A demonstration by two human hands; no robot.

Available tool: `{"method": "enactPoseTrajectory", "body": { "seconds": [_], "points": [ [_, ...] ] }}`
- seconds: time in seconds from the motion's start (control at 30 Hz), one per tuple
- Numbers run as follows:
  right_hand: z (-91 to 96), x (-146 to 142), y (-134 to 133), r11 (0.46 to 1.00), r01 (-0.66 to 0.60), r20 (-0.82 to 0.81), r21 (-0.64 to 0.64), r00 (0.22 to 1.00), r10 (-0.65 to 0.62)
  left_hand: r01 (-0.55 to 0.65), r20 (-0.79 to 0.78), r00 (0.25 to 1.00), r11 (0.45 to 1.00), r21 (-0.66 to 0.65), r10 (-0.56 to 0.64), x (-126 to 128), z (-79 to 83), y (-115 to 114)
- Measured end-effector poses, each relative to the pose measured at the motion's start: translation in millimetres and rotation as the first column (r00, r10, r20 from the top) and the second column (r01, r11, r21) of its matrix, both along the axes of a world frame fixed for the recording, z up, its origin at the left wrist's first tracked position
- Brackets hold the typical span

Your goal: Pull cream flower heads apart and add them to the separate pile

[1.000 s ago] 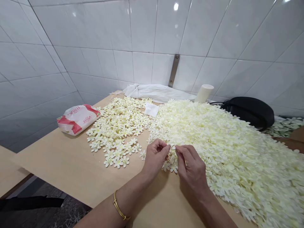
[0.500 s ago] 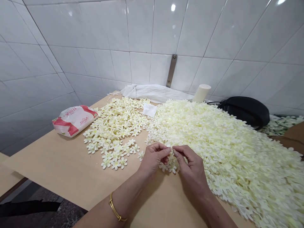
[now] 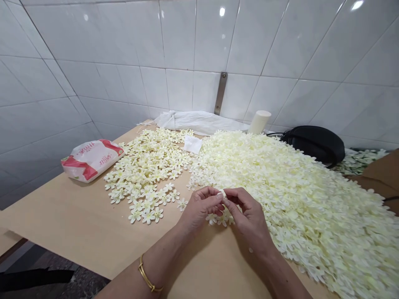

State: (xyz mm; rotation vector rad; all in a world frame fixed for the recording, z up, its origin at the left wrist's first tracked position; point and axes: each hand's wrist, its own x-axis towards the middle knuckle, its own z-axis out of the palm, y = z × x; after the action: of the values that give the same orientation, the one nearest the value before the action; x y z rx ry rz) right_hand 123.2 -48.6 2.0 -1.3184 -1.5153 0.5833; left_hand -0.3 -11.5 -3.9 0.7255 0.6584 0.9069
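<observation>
- A small white piece (image 3: 222,192) is between the fingertips of both hands; it is mostly hidden, so I cannot tell its full shape.
- The left hand (image 3: 198,209) pinches this piece with thumb and forefinger, and the right hand (image 3: 249,218) pinches it from the other side.
- Just below the fingers, some loose flowers (image 3: 222,220) lie on the table (image 3: 93,216).
- To the right of the fingers and beyond them spreads a big heap of flowers (image 3: 299,199).
- To their left, a smaller pile (image 3: 149,160); farther left, a tissue pack (image 3: 93,160).
</observation>
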Motion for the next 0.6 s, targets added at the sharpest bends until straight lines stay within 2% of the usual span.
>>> {"method": "enactPoseTrajectory", "body": {
  "seconds": [0.07,0.17,0.37,0.6],
  "points": [
    [0.1,-0.8,-0.8,0.996,-0.015,0.091,0.088,0.996,0.007,-0.02,0.014,1.0,0.998,-0.062,0.021,0.1,-1.1,0.0],
    [-0.2,-0.3,-1.6,0.991,-0.035,0.108,0.133,0.994,0.02,-0.064,0.055,0.996,0.985,-0.161,0.073,0.4,-3.6,1.0],
    [-0.9,0.9,-1.6,0.972,-0.009,0.157,0.236,0.987,-0.029,0.032,0.138,0.99,0.967,-0.254,0.003,1.5,-3.9,1.4],
    [-1.4,-1.5,-2.0,0.983,-0.126,0.106,0.136,0.988,0.112,0.13,0.251,0.967,0.927,-0.351,-0.041,1.4,-0.1,-1.3]
  ]
}}
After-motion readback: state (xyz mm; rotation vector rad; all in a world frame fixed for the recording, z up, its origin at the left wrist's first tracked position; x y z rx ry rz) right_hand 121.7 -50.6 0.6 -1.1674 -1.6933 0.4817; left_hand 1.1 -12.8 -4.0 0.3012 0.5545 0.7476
